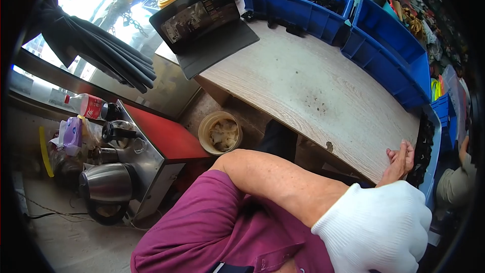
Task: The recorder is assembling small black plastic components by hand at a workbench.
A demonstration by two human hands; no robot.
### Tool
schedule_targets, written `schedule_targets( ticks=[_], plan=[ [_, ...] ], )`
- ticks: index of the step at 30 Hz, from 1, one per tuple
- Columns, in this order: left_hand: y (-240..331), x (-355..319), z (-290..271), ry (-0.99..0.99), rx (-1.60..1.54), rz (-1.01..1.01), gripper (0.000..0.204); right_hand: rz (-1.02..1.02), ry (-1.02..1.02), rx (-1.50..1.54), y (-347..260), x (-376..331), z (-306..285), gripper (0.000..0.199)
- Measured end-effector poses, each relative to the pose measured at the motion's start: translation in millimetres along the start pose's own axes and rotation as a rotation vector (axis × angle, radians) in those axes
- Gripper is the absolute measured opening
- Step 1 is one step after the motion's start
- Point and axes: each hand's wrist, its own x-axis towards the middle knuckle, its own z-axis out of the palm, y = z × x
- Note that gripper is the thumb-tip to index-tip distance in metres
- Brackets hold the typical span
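Observation:
My left forearm crosses my body from the purple sleeve point(202, 222) toward the lower right. My left hand point(376, 230) wears a white knit glove and is curled into a fist close to the camera; nothing shows inside it. My right hand point(400, 159) is bare. Its fingers are straight and lie on the near edge of the pale wooden table point(303, 81), just above the glove. Beside those fingers stands a tray of small black parts point(423, 144). The right wrist is hidden behind the glove.
A tablet in a black folding case point(199, 17) stands at the table's far left. Blue bins point(389, 40) with black parts line the far and right sides. Under the table sits a tan bucket point(220, 132). A steel kettle point(107, 184), a bottle point(86, 105) and a red-topped metal cabinet point(161, 134) are at left. Another person's sleeve point(454, 184) is at right.

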Motion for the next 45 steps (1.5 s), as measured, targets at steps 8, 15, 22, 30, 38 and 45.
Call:
schedule_targets(
  ticks=[8,15,22,30,38,45],
  plan=[
    [2.9,-1.0,-14.8,-0.125,0.115,-0.026,0.044,-0.017,-0.052,0.015,-9.2,-4.7,-0.7,0.02],
    [-41.6,-30.7,-50.5,0.05,0.336,-0.191,0.037,-0.011,0.033,-0.025,21.2,17.1,-16.8,0.019],
    [-112.4,-98.0,-249.0,0.076,1.502,-0.501,0.042,-0.012,0.002,0.053,7.6,5.3,-6.3,0.017],
    [-131.4,-131.8,-343.4,-0.092,1.809,-1.271,0.071,-0.026,0.03,0.049,6.2,-0.1,-0.6,0.011],
    [-140.5,-163.1,-355.6,-0.036,1.819,-1.119,0.055,-0.028,0.032,0.029,6.4,0.5,0.4,0.015],
    [-144.0,-168.0,-316.1,-0.117,1.64,-0.843,0.038,-0.047,0.041,0.004,5.7,0.4,-2.0,0.017]
  ],
)
